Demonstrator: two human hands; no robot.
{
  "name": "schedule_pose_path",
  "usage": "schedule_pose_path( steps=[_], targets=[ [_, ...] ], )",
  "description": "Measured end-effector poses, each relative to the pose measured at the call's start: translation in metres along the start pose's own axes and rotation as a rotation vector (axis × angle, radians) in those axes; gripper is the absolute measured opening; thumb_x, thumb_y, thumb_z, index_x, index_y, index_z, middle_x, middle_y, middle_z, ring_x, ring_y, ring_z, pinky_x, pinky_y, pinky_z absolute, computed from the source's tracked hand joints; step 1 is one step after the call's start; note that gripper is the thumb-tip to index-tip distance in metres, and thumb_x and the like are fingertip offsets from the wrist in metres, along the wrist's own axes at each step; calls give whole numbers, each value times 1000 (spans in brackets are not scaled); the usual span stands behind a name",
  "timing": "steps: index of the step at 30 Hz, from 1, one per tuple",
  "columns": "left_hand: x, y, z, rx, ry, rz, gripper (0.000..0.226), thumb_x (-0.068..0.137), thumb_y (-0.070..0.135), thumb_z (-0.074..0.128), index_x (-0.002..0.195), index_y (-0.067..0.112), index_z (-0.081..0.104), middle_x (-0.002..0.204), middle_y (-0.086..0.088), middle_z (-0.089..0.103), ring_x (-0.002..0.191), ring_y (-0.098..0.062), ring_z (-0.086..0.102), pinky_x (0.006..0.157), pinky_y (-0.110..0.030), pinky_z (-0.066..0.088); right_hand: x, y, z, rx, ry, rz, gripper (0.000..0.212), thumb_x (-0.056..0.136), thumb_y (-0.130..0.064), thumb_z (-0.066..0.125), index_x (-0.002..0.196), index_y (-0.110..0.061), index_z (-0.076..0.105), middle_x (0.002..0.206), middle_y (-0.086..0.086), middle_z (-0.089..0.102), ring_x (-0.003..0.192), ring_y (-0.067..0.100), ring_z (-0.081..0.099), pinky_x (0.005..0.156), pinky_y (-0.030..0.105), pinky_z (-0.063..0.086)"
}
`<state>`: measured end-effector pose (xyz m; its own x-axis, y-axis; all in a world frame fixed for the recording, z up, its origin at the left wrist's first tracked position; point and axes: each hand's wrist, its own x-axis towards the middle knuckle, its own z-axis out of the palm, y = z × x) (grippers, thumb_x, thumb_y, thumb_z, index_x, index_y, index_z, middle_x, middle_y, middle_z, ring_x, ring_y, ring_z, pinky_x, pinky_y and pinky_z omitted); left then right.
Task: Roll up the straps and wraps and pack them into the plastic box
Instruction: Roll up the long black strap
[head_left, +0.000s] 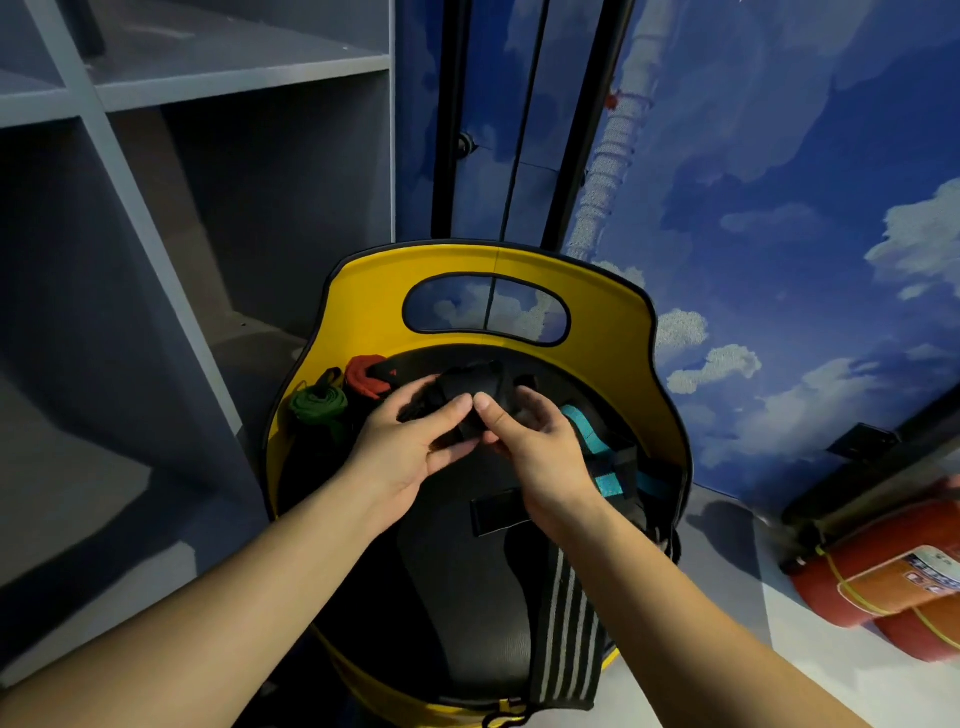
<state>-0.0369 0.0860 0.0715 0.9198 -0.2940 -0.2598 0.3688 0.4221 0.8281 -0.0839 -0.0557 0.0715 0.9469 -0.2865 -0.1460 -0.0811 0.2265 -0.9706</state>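
A yellow plastic box (613, 291) with a cut-out handle stands below me. Over its middle, my left hand (400, 452) and my right hand (535, 441) both grip a black strap (467, 387), partly rolled between the fingers. A rolled green strap (317, 405) and a rolled red strap (366, 376) lie inside at the left wall. Turquoise-and-black straps (602, 462) lie inside on the right. A black wrap with grey stripes (566, 639) hangs over the near rim. A wide black belt (467, 587) fills the bottom.
Grey shelf compartments (182, 208) stand to the left of the box. A wall with a blue sky print (779, 208) is behind and to the right. A red fire extinguisher (883, 577) lies on the floor at the right.
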Motion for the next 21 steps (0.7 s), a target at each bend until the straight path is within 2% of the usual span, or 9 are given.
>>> schedule_pose_path(
  steps=[1, 3, 5, 7, 9, 10, 13, 18, 21],
  targets=[
    [2, -2, -2, -19, 2, -10, 62, 73, 14, 81, 131, 18, 61, 125, -11, 70, 108, -27, 72, 83, -43, 61, 1, 3, 2, 36, 14, 51, 66, 79, -32, 83, 133, -16, 50, 120, 0, 66, 109, 12, 66, 87, 23, 56],
    [4, -1, -5, -38, -15, -50, 72, 70, 16, 82, 137, 21, 56, 130, -11, 67, 109, -31, 71, 85, -45, 60, 2, 7, 6, 129, 14, 123, 69, 78, -31, 85, 133, -12, 46, 121, 7, 63, 107, 14, 67, 95, 31, 55],
    [4, 0, -10, 1, -47, -87, 65, 76, 13, 79, 135, 24, 55, 129, -10, 67, 108, -33, 71, 91, -49, 58, 3, 11, 7, 136, -14, 137, 72, 77, -31, 86, 133, -3, 51, 110, 5, 64, 96, 12, 68, 93, 30, 55],
    [3, 2, -17, 172, -37, -77, 49, 84, 11, 77, 126, 27, 59, 123, -3, 70, 109, -26, 70, 94, -49, 56, 2, 10, 4, 62, -32, 98, 55, 78, -28, 86, 124, -8, 61, 103, 1, 70, 98, 14, 70, 94, 30, 55],
    [3, 0, -30, 404, -2, -11, 39, 84, 14, 79, 117, 29, 63, 118, 4, 71, 107, -16, 69, 88, -36, 55, 2, 13, -1, -51, -63, 16, 30, 82, -19, 83, 108, -19, 69, 100, -3, 76, 101, 14, 71, 92, 28, 55],
    [3, -2, -37, 503, 9, 23, 36, 83, 16, 81, 112, 30, 66, 115, 6, 71, 105, -13, 69, 85, -31, 53, 1, 14, -1, -123, -76, -24, 27, 82, -16, 83, 105, -22, 71, 97, -5, 77, 97, 11, 72, 88, 25, 56],
    [3, -9, -53, 733, 3, 96, 33, 84, 14, 81, 105, 33, 65, 104, 7, 73, 92, -5, 69, 79, -20, 51, 5, 28, 1, -383, -56, -102, 46, 75, -24, 88, 117, -21, 69, 95, -5, 76, 88, 7, 71, 83, 26, 57],
    [8, -24, -73, 978, 59, 150, 55, 80, 9, 83, 131, 15, 64, 93, 15, 67, 81, -8, 68, 83, -29, 55, 11, 51, 4, -694, -36, -207, 57, 69, -32, 92, 119, -23, 67, 92, -7, 67, 78, 2, 60, 70, 13, 48],
    [11, -32, -82, 1075, 53, 125, 63, 81, 15, 83, 139, 20, 59, 103, 8, 70, 83, -4, 68, 82, -24, 52, 15, 67, 4, -844, -38, -217, 58, 66, -36, 92, 116, -23, 65, 90, -4, 64, 77, 7, 59, 66, 12, 44]
  ],
)
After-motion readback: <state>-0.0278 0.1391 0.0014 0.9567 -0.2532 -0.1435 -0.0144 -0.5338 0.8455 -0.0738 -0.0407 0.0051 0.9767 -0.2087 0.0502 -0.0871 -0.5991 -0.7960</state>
